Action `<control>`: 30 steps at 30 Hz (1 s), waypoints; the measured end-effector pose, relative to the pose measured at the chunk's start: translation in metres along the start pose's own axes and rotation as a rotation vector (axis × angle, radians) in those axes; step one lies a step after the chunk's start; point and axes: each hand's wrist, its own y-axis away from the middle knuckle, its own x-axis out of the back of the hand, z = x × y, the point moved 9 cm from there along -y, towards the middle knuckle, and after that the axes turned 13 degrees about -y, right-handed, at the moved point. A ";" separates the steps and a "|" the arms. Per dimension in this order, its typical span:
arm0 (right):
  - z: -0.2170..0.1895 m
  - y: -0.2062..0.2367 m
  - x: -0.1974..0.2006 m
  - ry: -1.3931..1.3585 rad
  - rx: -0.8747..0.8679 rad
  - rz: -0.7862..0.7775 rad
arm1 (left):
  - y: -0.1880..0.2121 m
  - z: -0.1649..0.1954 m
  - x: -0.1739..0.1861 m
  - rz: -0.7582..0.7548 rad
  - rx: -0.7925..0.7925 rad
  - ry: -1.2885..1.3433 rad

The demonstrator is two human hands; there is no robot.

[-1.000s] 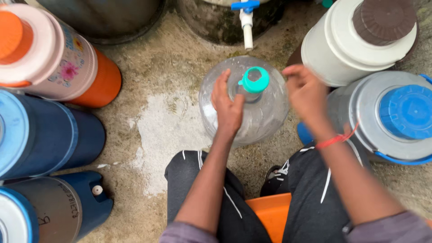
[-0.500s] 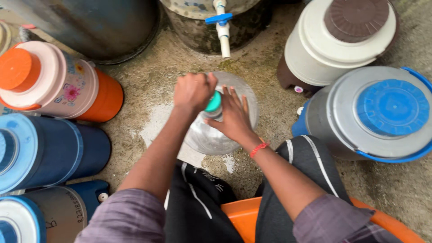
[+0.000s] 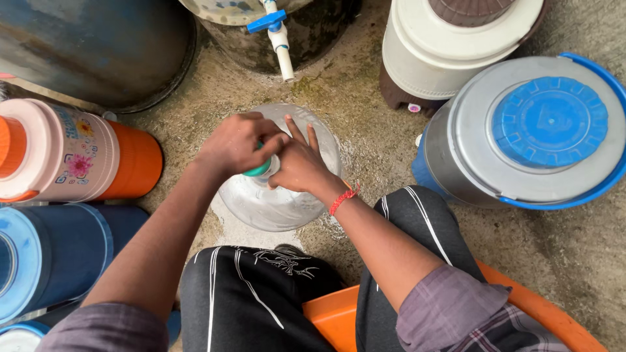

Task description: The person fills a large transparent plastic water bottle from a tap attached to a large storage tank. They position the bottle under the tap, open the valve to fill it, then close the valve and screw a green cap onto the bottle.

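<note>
A clear round water jug (image 3: pixel 270 202) stands on the wet concrete floor between my knees. Its green cap (image 3: pixel 259 171) is mostly covered by my left hand (image 3: pixel 238 143), whose fingers are closed around it. My right hand (image 3: pixel 301 166) presses flat against the jug's top beside the cap, fingers extended; a red thread is tied around that wrist. A white tap with a blue handle (image 3: pixel 277 36) juts from a barrel just beyond the jug.
An orange and pink flowered cooler (image 3: pixel 72 153) and a blue cooler (image 3: pixel 52 251) lie at the left. A grey cooler with a blue lid (image 3: pixel 541 130) and a white and brown one (image 3: pixel 450 45) stand at the right. An orange seat (image 3: pixel 332 313) is under me.
My left hand has moved from the jug's side onto the green cap and closed around it. My right hand has come to rest on the jug's top. The view has shifted closer.
</note>
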 end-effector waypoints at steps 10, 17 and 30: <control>0.008 -0.003 -0.012 0.001 -0.019 0.043 | -0.017 0.004 -0.023 -0.360 -0.014 -0.196; 0.006 0.000 -0.015 0.059 0.023 0.062 | -0.020 -0.007 -0.034 -0.555 0.096 -0.230; 0.000 0.003 -0.013 0.126 0.031 0.160 | -0.025 -0.014 -0.050 -0.771 0.164 -0.321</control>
